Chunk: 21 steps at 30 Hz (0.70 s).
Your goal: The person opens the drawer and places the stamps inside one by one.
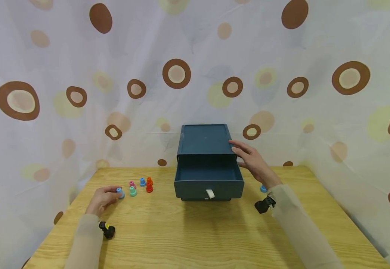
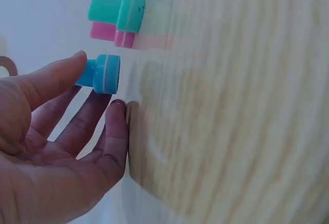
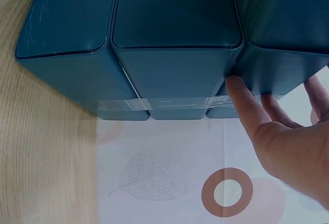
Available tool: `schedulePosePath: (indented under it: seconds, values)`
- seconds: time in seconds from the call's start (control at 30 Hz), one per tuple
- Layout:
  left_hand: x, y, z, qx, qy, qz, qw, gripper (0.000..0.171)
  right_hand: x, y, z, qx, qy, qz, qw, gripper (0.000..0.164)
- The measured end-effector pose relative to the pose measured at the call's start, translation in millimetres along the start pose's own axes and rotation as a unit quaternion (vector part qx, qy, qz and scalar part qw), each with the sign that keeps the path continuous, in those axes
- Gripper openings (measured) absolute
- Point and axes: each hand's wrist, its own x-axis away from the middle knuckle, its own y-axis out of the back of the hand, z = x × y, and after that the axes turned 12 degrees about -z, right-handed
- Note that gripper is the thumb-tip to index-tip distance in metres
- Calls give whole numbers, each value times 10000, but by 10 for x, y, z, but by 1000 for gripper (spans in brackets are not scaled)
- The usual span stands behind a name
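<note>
My left hand [image 1: 101, 201] pinches a small blue stamp [image 2: 106, 74] between thumb and fingertips, at the left of the wooden table. Just beyond it stand a mint green stamp [image 1: 132, 191], a pink stamp [image 1: 132, 184], a second blue stamp [image 1: 142, 182], an orange one [image 1: 149, 180] and a red one [image 1: 149, 188]. A dark blue drawer cabinet [image 1: 206, 138] stands mid-table with its upper drawer [image 1: 195, 189] pulled out; the inside that shows is bare. My right hand [image 1: 256, 164] rests its fingertips against the cabinet's right side, fingers fairly straight.
A white tab [image 1: 210, 193] sticks out from the drawer front. Behind my right wrist lies another small blue thing [image 1: 263, 189], partly hidden by the arm. Clear tape [image 3: 175, 103] runs across the cabinet's side. A patterned cloth [image 1: 208, 48] hangs behind the table [image 1: 154, 235].
</note>
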Motion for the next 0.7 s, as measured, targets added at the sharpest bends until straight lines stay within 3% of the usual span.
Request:
schedulePosePath:
  seconds: [0.4, 0.7]
  values:
    - [97, 55, -135, 105, -14, 240, 9997, 56, 2, 1, -6, 0, 2, 12, 10000, 54]
    - [125, 54, -243, 281, -436, 223, 9984, 55, -2, -9, 1, -13, 9, 15, 10000, 54]
